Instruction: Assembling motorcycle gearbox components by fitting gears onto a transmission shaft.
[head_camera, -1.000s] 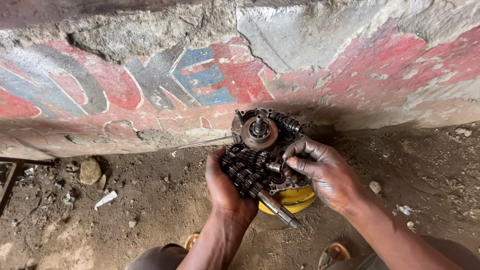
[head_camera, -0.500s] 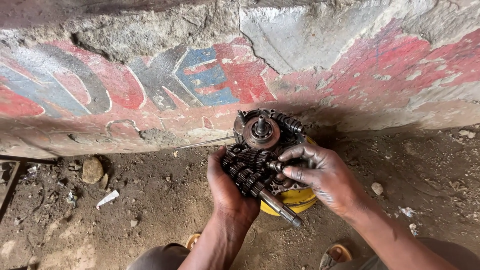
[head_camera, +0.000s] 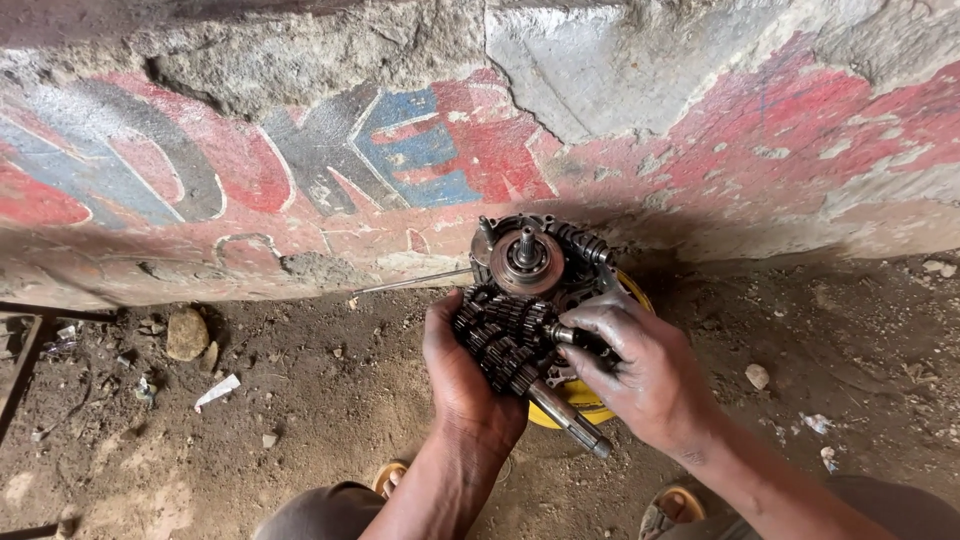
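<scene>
Head view: your left hand (head_camera: 465, 370) and right hand (head_camera: 640, 375) clutch the greasy, heavy gear cluster (head_camera: 505, 340) below the engine case (head_camera: 535, 260); hold its steel shafts.

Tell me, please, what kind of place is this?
Probably an outdoor roadside repair spot. The ground is bare dirt with stones and litter, the wall is cracked painted concrete, and both greasy hands, left hand and right hand, hold a gear cluster over an engine case.

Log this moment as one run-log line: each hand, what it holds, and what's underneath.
left hand: grips gear shaft cluster | right hand: on cluster's right side | under: engine case on yellow container | setting: dirt ground, painted wall
</scene>
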